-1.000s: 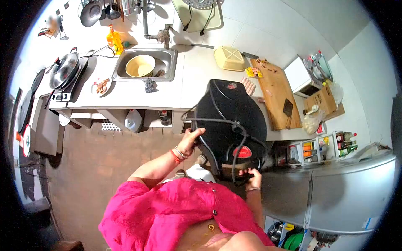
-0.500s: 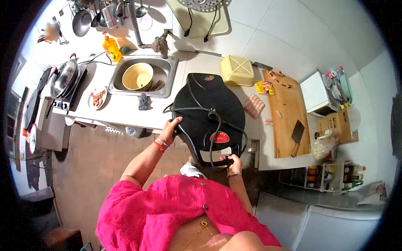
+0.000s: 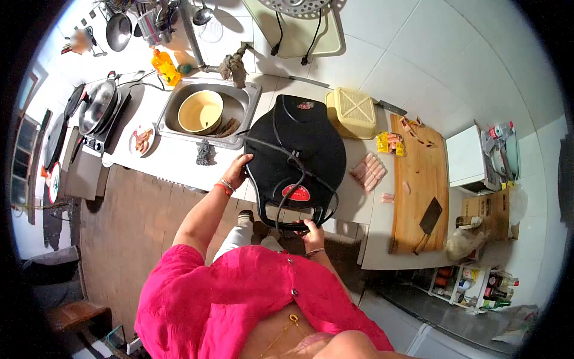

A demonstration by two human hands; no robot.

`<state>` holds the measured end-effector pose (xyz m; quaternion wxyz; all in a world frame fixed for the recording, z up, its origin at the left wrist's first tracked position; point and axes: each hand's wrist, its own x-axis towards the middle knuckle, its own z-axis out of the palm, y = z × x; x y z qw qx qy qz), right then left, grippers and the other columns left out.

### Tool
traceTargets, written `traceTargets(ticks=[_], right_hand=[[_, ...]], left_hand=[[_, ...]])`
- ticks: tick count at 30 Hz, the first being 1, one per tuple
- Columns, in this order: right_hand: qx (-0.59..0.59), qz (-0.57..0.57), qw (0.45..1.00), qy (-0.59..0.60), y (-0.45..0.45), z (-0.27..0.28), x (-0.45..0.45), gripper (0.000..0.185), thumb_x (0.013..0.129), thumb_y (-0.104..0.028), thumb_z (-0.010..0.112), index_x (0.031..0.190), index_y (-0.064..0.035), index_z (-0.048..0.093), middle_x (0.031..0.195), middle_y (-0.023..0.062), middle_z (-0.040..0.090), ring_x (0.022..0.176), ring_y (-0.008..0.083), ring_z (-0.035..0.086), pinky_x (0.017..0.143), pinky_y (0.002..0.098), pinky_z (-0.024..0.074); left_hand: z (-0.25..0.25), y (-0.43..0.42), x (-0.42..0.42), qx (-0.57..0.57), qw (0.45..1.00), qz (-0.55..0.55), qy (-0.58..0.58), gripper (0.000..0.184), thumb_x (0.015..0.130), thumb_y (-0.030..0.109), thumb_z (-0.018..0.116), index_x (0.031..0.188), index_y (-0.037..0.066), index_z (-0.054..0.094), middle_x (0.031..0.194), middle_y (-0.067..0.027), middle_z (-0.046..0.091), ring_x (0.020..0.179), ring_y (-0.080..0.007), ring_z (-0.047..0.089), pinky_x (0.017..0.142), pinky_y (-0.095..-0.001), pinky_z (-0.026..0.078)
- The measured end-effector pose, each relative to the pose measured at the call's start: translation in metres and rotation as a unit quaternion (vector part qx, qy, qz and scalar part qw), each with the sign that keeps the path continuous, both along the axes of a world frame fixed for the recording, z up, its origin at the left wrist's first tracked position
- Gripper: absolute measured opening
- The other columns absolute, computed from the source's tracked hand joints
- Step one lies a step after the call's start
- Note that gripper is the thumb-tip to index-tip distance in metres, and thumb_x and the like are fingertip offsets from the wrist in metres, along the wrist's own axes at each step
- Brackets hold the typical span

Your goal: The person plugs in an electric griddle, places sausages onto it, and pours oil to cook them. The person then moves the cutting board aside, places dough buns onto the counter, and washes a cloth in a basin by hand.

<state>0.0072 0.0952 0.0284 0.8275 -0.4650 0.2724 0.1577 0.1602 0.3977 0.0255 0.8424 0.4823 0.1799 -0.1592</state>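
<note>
A black electric griddle (image 3: pixel 296 149) with a red oval label and a loop handle is between my hands, its lid closed. Its far part lies over the white counter and its handle end juts past the front edge; whether it rests there I cannot tell. My left hand (image 3: pixel 236 172) grips the griddle's left side. On the handle at the near end, my right hand (image 3: pixel 312 237) is closed. The griddle's grey power cord (image 3: pixel 299 170) loops loosely across the lid.
Left of the griddle is a sink (image 3: pixel 254 113) holding a yellow bowl (image 3: pixel 201 112). To its right are a yellow basket (image 3: pixel 353 112), sausages (image 3: pixel 369 172) and a cutting board (image 3: pixel 412 227) with a cleaver (image 3: pixel 430 216). A pan (image 3: pixel 98 107) stands far left.
The griddle has swung, its handle end moving left, and both hands have moved with it. The view has shifted, so the counter items appear farther right and lower. My feet now show below.
</note>
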Motion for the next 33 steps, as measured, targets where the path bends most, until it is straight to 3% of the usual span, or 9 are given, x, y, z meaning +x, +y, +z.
traceTargets(ticks=[9,12,16,17,19,21,23,26,33], right_hand=[[-0.008,0.033,0.999,0.027,0.004,-0.014,0.027,0.032,0.083,-0.023,0.064,0.102,0.0011,0.056,0.086,0.0119,0.065,0.066,0.0232,0.064,0.059,0.0318,0.0530],[0.042,0.060,0.996,0.044,0.003,-0.013,0.036,0.037,0.085,-0.026,0.062,0.109,0.0011,0.053,0.092,0.0131,0.065,0.074,0.0241,0.065,0.062,0.0331,0.0524],[-0.021,0.220,0.967,0.127,-0.016,-0.025,0.059,0.065,0.089,-0.058,0.042,0.115,0.0002,0.055,0.099,0.0149,0.065,0.086,0.0283,0.065,0.075,0.0408,0.0509],[-0.086,0.259,0.942,0.197,-0.031,-0.022,0.063,0.066,0.088,-0.059,0.041,0.108,0.0004,0.062,0.089,0.0130,0.068,0.083,0.0278,0.065,0.074,0.0361,0.0507],[-0.515,0.432,0.739,-0.038,-0.054,0.027,0.074,0.056,0.089,-0.053,0.046,0.087,0.0007,0.064,0.071,0.0163,0.065,0.070,0.0284,0.064,0.064,0.0358,0.0486],[-0.683,0.269,0.664,-0.143,-0.060,0.064,0.084,0.037,0.087,-0.041,0.053,0.091,-0.0045,0.061,0.074,0.0180,0.064,0.068,0.0371,0.061,0.063,0.0457,0.0469],[-0.682,0.173,0.671,-0.234,-0.043,0.111,0.109,0.018,0.087,-0.022,0.055,0.089,-0.0050,0.061,0.078,0.0149,0.061,0.073,0.0344,0.059,0.065,0.0417,0.0472],[-0.695,0.146,0.588,-0.386,-0.007,0.115,0.161,0.018,0.080,-0.014,0.062,0.096,-0.0059,0.061,0.098,0.0126,0.054,0.095,0.0320,0.053,0.080,0.0405,0.0442],[-0.740,0.339,0.477,-0.332,0.052,0.099,0.226,0.025,0.079,-0.023,0.065,0.086,-0.0008,0.056,0.092,0.0168,0.057,0.086,0.0330,0.058,0.075,0.0403,0.0499]], left_hand=[[-0.023,0.002,0.032,-0.045,0.998,0.037,-0.017,0.039,0.080,0.032,0.065,0.108,0.007,0.054,0.102,-0.0030,0.060,0.097,-0.0160,0.055,0.081,-0.0315,0.045],[-0.037,0.005,0.047,0.016,0.998,0.062,0.013,0.059,0.077,0.037,0.070,0.122,0.005,0.048,0.114,-0.0044,0.057,0.107,-0.0166,0.051,0.089,-0.0355,0.039],[-0.002,-0.001,0.059,0.072,0.994,0.072,0.027,0.073,0.076,0.041,0.072,0.126,-0.004,0.044,0.118,-0.0100,0.054,0.108,-0.0199,0.050,0.089,-0.0341,0.039],[0.009,-0.002,0.059,0.079,0.993,0.079,0.026,0.072,0.076,0.041,0.072,0.125,-0.006,0.045,0.118,-0.0122,0.055,0.107,-0.0214,0.052,0.089,-0.0329,0.040],[-0.048,0.002,0.071,0.178,0.974,0.142,0.003,0.070,0.078,0.041,0.070,0.121,-0.009,0.047,0.116,-0.0164,0.055,0.104,-0.0235,0.053,0.089,-0.0309,0.041],[-0.051,-0.006,0.057,0.325,0.926,0.188,-0.030,0.065,0.081,0.039,0.066,0.119,-0.010,0.047,0.118,-0.0247,0.053,0.109,-0.0314,0.051,0.094,-0.0357,0.039],[-0.059,-0.013,0.032,0.450,0.865,0.198,-0.096,0.055,0.088,0.033,0.060,0.120,-0.008,0.045,0.118,-0.0196,0.052,0.110,-0.0264,0.050,0.096,-0.0337,0.037],[-0.022,-0.033,-0.006,0.497,0.845,0.162,-0.112,0.051,0.087,0.029,0.058,0.121,-0.007,0.043,0.120,-0.0256,0.046,0.115,-0.0360,0.042,0.100,-0.0408,0.032],[0.011,-0.029,-0.053,0.446,0.880,0.038,-0.159,0.050,0.090,0.025,0.056,0.128,-0.002,0.038,0.125,-0.0203,0.042,0.118,-0.0300,0.043,0.097,-0.0389,0.038]])
